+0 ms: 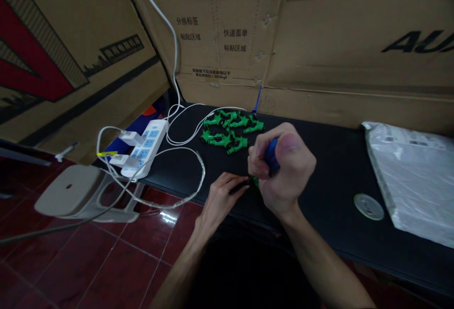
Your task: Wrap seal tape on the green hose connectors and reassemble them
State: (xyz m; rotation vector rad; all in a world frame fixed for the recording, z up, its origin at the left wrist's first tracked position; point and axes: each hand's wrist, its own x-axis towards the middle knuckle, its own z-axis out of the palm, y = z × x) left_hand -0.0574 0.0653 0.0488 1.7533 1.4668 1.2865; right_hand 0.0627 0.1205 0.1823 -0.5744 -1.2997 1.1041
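Blue-handled screwdriver (271,154) work at centre frame.
Our right hand (283,167) grips it; our left hand (222,193) pinches a small dark part (239,187) on the black table (329,167).

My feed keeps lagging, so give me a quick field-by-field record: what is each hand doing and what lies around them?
right hand: closed around a blue-handled screwdriver, tip pointing down to the table edge
left hand: fingertips pinch a small dark and green part at the tool's tip
table: black
green parts: a pile behind the hands
power strip: white, at the table's left end, cables plugged in
plastic bag: at the right
stool: on the red tiled floor at the left
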